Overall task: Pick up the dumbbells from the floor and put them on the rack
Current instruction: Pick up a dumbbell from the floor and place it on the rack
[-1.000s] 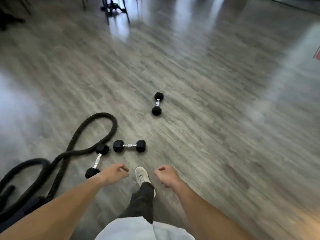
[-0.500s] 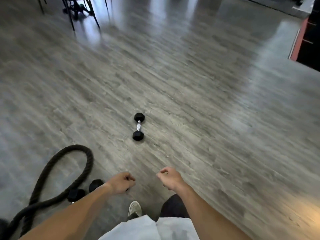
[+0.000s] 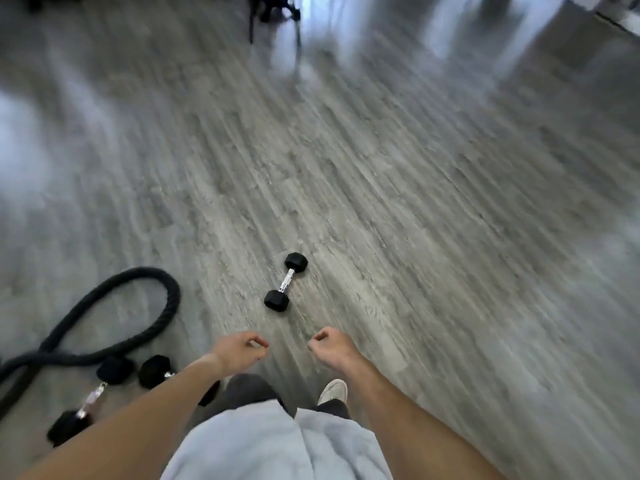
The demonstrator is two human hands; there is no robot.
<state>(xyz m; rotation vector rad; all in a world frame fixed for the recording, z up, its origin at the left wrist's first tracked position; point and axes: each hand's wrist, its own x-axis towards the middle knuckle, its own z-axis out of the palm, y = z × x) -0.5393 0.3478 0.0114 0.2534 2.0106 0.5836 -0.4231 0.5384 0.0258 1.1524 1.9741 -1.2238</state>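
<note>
A black hex dumbbell with a chrome handle (image 3: 286, 282) lies on the grey wood floor just ahead of me. Two more black dumbbells lie at the lower left: one (image 3: 90, 405) lies in full view, the other (image 3: 154, 371) is partly hidden under my left forearm. My left hand (image 3: 239, 351) and my right hand (image 3: 332, 348) hang in front of me above the floor, fingers loosely curled, holding nothing. Both hands are short of the nearest dumbbell. No rack is in view.
A thick black rope (image 3: 114, 327) loops across the floor on the left, touching the lower-left dumbbells. Dark furniture legs (image 3: 273, 12) stand at the far top. My right shoe (image 3: 333, 392) is below my hands. The view is blurred by motion.
The view has swung and moved forward. The single dumbbell now lies closer to my hands, and the two dumbbells by the rope are back in view at the lower left. Both hands stay loosely curled.
</note>
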